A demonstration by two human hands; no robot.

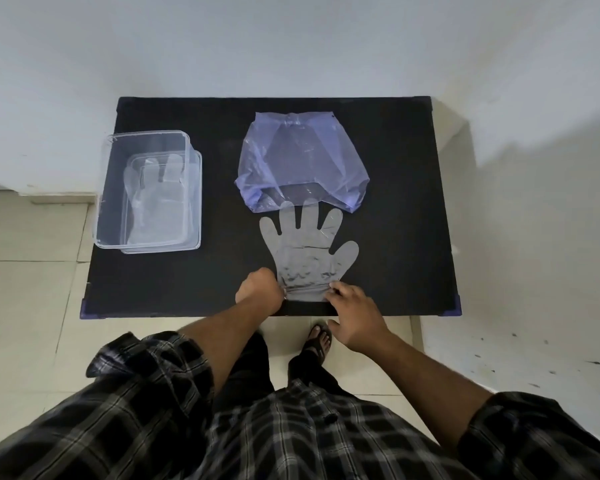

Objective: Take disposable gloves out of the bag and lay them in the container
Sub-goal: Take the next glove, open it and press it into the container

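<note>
A clear disposable glove (307, 249) lies flat on the black table (406, 202), fingers pointing away from me, their tips just under the mouth of the blue plastic bag (300, 161). My left hand (258, 287) pinches the left side of the glove's cuff. My right hand (355, 315) holds the cuff's right corner with its fingertips. At the table's left stands the clear container (187, 188), and a glove (155, 199) lies flat inside it.
The table stands against a white wall, with tiled floor to the left and in front. My sandalled foot (319, 339) shows below the table's front edge. Bare black tabletop lies between container and bag and to the right of the bag.
</note>
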